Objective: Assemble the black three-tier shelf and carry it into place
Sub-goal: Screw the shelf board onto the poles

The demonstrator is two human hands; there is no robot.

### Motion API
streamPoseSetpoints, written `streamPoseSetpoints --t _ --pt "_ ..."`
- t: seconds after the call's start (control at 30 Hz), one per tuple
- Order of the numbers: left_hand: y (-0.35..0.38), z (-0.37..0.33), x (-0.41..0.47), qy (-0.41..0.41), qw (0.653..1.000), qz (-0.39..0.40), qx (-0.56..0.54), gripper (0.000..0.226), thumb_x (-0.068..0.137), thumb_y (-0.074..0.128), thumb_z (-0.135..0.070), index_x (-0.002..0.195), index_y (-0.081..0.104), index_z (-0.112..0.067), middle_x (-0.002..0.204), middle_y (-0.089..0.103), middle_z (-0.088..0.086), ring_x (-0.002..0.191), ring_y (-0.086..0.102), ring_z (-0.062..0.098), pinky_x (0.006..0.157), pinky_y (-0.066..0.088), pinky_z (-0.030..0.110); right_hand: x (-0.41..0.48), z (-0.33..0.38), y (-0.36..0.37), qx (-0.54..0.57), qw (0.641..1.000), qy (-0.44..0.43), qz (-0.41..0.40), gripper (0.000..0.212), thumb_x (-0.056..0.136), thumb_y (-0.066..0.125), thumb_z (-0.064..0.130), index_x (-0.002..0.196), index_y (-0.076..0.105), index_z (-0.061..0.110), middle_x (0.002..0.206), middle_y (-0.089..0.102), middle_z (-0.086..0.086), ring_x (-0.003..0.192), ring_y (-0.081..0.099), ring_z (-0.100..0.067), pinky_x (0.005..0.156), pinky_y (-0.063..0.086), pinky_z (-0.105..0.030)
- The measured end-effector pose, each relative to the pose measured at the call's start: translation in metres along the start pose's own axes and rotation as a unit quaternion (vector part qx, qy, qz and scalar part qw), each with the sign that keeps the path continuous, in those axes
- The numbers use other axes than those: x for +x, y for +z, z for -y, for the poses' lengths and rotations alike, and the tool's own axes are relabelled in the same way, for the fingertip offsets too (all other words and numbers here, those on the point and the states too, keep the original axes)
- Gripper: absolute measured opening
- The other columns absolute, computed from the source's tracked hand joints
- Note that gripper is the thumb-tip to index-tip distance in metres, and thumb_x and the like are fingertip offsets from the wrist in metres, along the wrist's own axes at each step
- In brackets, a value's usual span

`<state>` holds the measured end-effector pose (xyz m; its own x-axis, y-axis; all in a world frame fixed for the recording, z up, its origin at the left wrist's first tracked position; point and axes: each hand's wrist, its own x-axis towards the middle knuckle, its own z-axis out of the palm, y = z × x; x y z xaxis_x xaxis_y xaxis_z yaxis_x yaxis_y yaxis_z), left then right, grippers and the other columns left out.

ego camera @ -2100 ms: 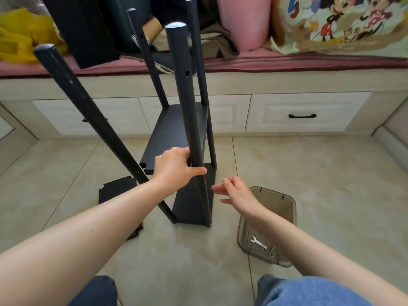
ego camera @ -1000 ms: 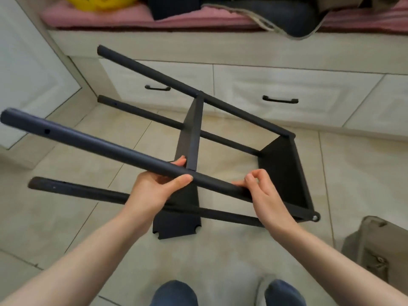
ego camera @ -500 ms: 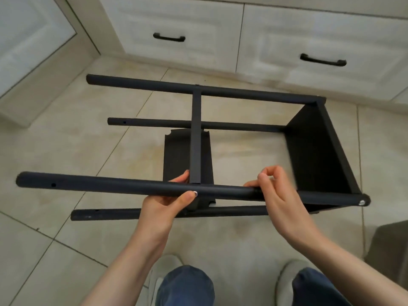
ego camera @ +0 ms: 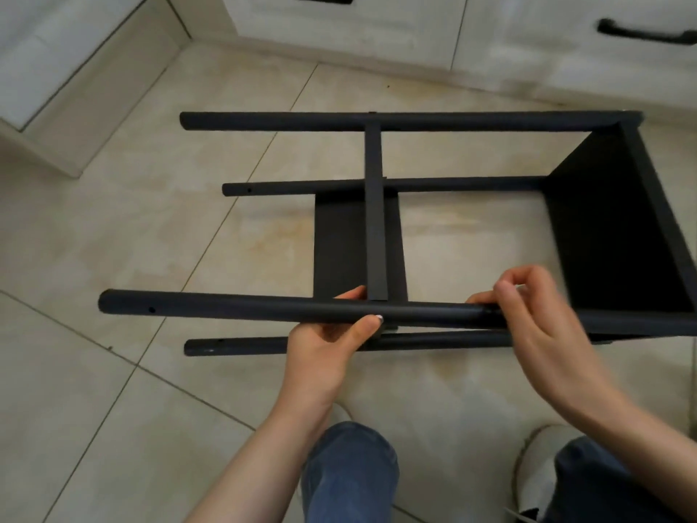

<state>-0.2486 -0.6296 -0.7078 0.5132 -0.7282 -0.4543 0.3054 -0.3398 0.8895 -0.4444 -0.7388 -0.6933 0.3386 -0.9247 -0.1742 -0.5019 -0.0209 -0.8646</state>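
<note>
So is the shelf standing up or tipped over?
Tipped onto its side. The black shelf has poles running sideways, boards on edge; the left hand and right hand hold the nearest pole.

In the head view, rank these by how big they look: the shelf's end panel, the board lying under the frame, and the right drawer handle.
Largest: end panel, though it sits nearer the camera.
Next: board under the frame, partly hidden by the middle shelf.
Smallest: drawer handle.

We look down on a beige tiled floor [ego camera: 113, 371] crossed by dark grout lines, bordered along the top by white drawer fronts [ego camera: 339, 28], one bearing a black bar handle [ego camera: 647, 34], and at upper left by a white panelled cabinet [ego camera: 49, 50].
</note>
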Motion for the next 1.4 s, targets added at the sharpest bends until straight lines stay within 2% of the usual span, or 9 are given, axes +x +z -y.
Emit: streamPoseSetpoints --t 0.23,0.43,0.5,0.6,0.73,0.93,1.03,1.17,1.4 --pt "-0.010 0.011 -0.011 -0.067 0.996 -0.027 0.052 0.053 0.052 0.081 -0.052 0.094 0.078 -0.018 0.091 0.079 -0.004 0.090 0.074 0.004 0.080 0.055 0.018 -0.010 -0.001 0.005 -0.025 0.999 -0.006 0.024 0.014 0.100 0.038 0.038 0.090 0.045 0.033 0.083 0.072 0.015 0.091 0.061 -0.004 0.078 0.039 -0.028" --pt "-0.012 0.004 -0.016 -0.041 0.971 -0.002 0.235 0.043 0.056 0.062 -0.073 0.076 0.074 -0.036 0.079 0.076 -0.021 0.085 0.071 -0.005 0.077 0.055 0.017 -0.012 -0.001 0.005 -0.030 0.999 -0.002 0.027 0.014 0.099 0.036 0.038 0.091 0.044 0.031 0.084 0.072 0.011 0.095 0.061 -0.014 0.086 0.041 -0.038" --pt "-0.013 -0.004 -0.019 -0.003 0.927 -0.034 0.375 0.052 0.057 0.049 -0.084 0.062 0.071 -0.036 0.065 0.072 -0.020 0.071 0.070 0.000 0.071 0.057 0.025 -0.012 -0.001 0.005 -0.031 0.999 0.000 0.030 0.014 0.099 0.035 0.039 0.091 0.044 0.031 0.084 0.072 0.010 0.096 0.061 -0.016 0.085 0.040 -0.040" --pt "-0.012 -0.018 -0.022 0.125 0.792 -0.103 0.589 0.067 0.065 0.038 -0.087 0.049 0.056 -0.025 0.043 0.054 -0.007 0.048 0.057 0.013 0.047 0.046 0.029 -0.012 -0.002 0.005 -0.037 0.999 0.003 0.032 0.015 0.099 0.034 0.039 0.091 0.043 0.032 0.086 0.071 0.011 0.097 0.059 -0.017 0.083 0.037 -0.038" --pt "-0.015 -0.036 -0.016 0.284 0.698 -0.086 0.651 0.055 0.073 0.051 -0.073 0.054 0.039 -0.022 0.044 0.038 -0.008 0.040 0.038 0.018 0.044 0.025 0.023 -0.012 -0.002 0.003 -0.030 0.999 0.016 0.043 0.014 0.100 0.034 0.040 0.093 0.044 0.033 0.090 0.071 0.008 0.102 0.058 -0.023 0.090 0.044 -0.047" --pt "-0.027 -0.043 0.014 0.379 0.652 0.082 0.652 0.043 0.079 0.067 -0.053 0.100 0.064 -0.016 0.106 0.062 0.004 0.100 0.059 0.029 0.076 0.051 0.040 -0.012 -0.001 0.001 -0.022 0.999 0.021 0.045 0.017 0.099 0.034 0.043 0.092 0.045 0.032 0.091 0.070 0.009 0.102 0.058 -0.021 0.089 0.045 -0.046" --pt "-0.032 -0.046 0.026 0.363 0.631 0.193 0.658 0.068 0.095 0.050 -0.057 0.151 0.044 -0.021 0.162 0.035 -0.002 0.155 0.018 0.022 0.118 0.030 0.042 -0.013 -0.001 0.000 -0.027 0.998 0.020 0.043 0.018 0.099 0.034 0.043 0.090 0.045 0.032 0.089 0.069 0.011 0.097 0.058 -0.016 0.083 0.043 -0.039" --pt "-0.034 -0.051 0.041 0.364 0.577 0.244 0.689 0.071 0.097 0.031 -0.067 0.158 0.026 -0.031 0.168 0.010 -0.012 0.156 -0.006 0.010 0.125 0.011 0.039 -0.010 0.000 -0.003 -0.033 0.997 0.034 0.053 0.018 0.100 0.040 0.039 0.088 0.048 0.029 0.087 0.070 0.006 0.090 0.062 -0.014 0.081 0.047 -0.039" --pt "-0.035 -0.047 0.049 0.358 0.628 0.275 0.634 0.067 0.095 0.039 -0.065 0.151 0.043 -0.028 0.167 0.018 -0.012 0.156 0.003 0.005 0.124 0.015 0.035 0.010 0.013 -0.003 -0.192 0.968 0.060 0.150 0.026 0.098 0.042 0.049 0.083 0.052 0.031 0.077 0.065 0.008 0.073 0.054 -0.005 0.087 0.032 -0.033"
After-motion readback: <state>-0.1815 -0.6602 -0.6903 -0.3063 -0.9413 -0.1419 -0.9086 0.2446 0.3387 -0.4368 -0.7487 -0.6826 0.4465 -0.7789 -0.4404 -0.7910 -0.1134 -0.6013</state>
